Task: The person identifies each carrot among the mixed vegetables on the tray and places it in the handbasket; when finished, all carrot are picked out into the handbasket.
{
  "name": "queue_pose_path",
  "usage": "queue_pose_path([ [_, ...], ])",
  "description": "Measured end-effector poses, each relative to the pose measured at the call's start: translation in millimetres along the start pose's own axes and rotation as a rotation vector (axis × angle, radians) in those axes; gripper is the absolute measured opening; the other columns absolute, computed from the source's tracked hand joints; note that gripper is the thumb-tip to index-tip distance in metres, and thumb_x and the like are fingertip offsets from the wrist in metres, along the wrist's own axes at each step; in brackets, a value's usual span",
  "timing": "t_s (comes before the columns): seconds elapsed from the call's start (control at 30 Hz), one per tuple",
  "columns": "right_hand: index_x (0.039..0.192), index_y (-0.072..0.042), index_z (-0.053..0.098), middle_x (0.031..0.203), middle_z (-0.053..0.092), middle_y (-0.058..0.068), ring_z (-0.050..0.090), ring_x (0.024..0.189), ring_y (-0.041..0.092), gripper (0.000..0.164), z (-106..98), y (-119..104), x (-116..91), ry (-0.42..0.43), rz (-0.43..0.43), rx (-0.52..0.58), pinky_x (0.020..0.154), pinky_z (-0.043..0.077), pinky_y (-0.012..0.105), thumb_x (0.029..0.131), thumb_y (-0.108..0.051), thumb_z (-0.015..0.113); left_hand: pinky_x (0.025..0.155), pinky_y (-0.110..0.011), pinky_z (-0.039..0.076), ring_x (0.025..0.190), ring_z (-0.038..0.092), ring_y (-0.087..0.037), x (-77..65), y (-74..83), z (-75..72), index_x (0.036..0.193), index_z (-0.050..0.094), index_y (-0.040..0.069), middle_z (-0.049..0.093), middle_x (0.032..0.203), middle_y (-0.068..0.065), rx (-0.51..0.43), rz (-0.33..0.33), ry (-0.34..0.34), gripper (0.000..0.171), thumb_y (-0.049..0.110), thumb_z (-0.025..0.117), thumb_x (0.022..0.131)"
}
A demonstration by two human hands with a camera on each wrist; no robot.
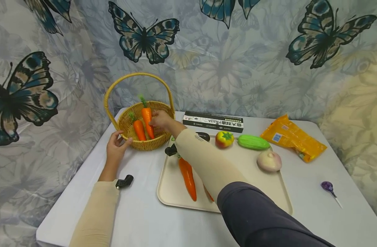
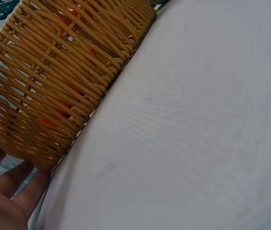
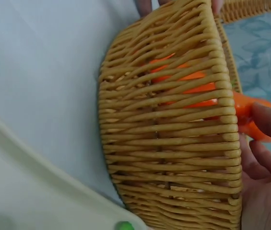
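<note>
A wicker basket with a tall arched handle stands at the back left of the table. My left hand grips its near left side; in the left wrist view the fingers lie against the woven wall. Over the basket, my right hand pinches an orange carrot with a green top, which leans inside it. Beside that one lies another carrot. In the right wrist view the thumb and fingers meet the carrot just above the rim, and its lower part shows through the weave.
A beige tray holds a carrot, a partly hidden orange piece, an eggplant, a red-yellow fruit, a green cucumber and an onion. Around it are a pasta box, an orange packet and a lollipop.
</note>
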State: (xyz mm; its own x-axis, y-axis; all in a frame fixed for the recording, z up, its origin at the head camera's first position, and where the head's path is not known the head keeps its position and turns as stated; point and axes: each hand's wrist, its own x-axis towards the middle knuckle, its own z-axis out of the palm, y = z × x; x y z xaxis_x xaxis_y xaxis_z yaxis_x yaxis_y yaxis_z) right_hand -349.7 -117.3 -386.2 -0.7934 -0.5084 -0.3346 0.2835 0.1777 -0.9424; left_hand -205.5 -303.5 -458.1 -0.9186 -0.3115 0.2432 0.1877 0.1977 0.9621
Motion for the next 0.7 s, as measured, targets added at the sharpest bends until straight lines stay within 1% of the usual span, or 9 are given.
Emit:
queue_pose_path([
  [0.13, 0.144, 0.0, 0.037, 0.133, 0.048, 0.02, 0.054, 0.117, 0.035, 0.057, 0.4, 2.3, 3.3, 0.012, 0.012, -0.043, 0.094, 0.047, 0.053, 0.092, 0.006, 0.061, 0.096, -0.029, 0.047, 0.134, 0.037, -0.04, -0.8, 1.3, 0.4, 0.133, 0.043, -0.006, 0.026, 0.155, -0.018, 0.002, -0.013, -0.009, 0.057, 0.012, 0.073, 0.089],
  [0.23, 0.145, 0.001, 0.037, 0.14, 0.044, 0.019, 0.052, 0.119, 0.036, 0.058, 1.1, 3.0, 5.2, 0.01, 0.007, -0.088, 0.092, 0.049, 0.052, 0.092, 0.005, 0.061, 0.093, -0.026, 0.048, 0.133, 0.038, -0.042, -0.6, 2.0, 0.4, 0.131, 0.045, -0.004, 0.028, 0.154, -0.02, 0.005, 0.004, 0.001, 0.053, 0.011, 0.073, 0.088],
  [0.37, 0.146, 0.003, 0.036, 0.143, 0.041, 0.021, 0.051, 0.119, 0.038, 0.06, 3.5, 7.2, 8.4, 0.026, -0.003, -0.14, 0.092, 0.049, 0.053, 0.091, 0.007, 0.061, 0.092, -0.025, 0.048, 0.132, 0.039, -0.041, -0.3, 0.9, 0.2, 0.132, 0.044, -0.007, 0.03, 0.153, -0.021, 0.009, 0.018, 0.002, 0.056, 0.011, 0.073, 0.088],
  [0.47, 0.146, 0.004, 0.035, 0.144, 0.04, 0.023, 0.054, 0.113, 0.038, 0.062, 6.3, 10.9, 10.5, 0.04, -0.026, -0.18, 0.09, 0.05, 0.053, 0.09, 0.01, 0.06, 0.094, -0.028, 0.048, 0.133, 0.04, -0.039, -0.5, 0.2, -0.7, 0.134, 0.043, -0.008, 0.03, 0.153, -0.02, 0.02, 0.009, 0.006, 0.058, 0.011, 0.073, 0.088],
  [0.53, 0.146, 0.005, 0.036, 0.144, 0.041, 0.021, 0.058, 0.106, 0.036, 0.061, 8.2, 13.2, 12.1, 0.056, -0.041, -0.226, 0.087, 0.052, 0.051, 0.09, 0.01, 0.061, 0.096, -0.032, 0.047, 0.133, 0.04, -0.039, -0.5, -0.5, -1.0, 0.134, 0.043, -0.008, 0.031, 0.153, -0.02, 0.027, 0.006, 0.009, 0.058, 0.011, 0.073, 0.089],
  [0.67, 0.143, 0.005, 0.042, 0.136, 0.05, 0.021, 0.062, 0.094, 0.03, 0.057, 10.8, 15.0, 15.0, 0.075, -0.034, -0.312, 0.082, 0.055, 0.046, 0.089, 0.008, 0.063, 0.1, -0.039, 0.045, 0.132, 0.041, -0.038, 0.6, -1.7, -0.6, 0.133, 0.044, -0.006, 0.031, 0.153, -0.02, 0.032, 0.016, 0.008, 0.056, 0.011, 0.073, 0.088],
  [0.7, 0.142, 0.005, 0.044, 0.133, 0.052, 0.02, 0.063, 0.092, 0.028, 0.056, 11.1, 15.0, 16.3, 0.081, -0.03, -0.35, 0.081, 0.055, 0.045, 0.089, 0.007, 0.063, 0.1, -0.039, 0.045, 0.132, 0.041, -0.038, 1.2, -2.0, -0.5, 0.132, 0.044, -0.006, 0.032, 0.152, -0.02, 0.036, 0.02, 0.007, 0.055, 0.012, 0.073, 0.088],
])
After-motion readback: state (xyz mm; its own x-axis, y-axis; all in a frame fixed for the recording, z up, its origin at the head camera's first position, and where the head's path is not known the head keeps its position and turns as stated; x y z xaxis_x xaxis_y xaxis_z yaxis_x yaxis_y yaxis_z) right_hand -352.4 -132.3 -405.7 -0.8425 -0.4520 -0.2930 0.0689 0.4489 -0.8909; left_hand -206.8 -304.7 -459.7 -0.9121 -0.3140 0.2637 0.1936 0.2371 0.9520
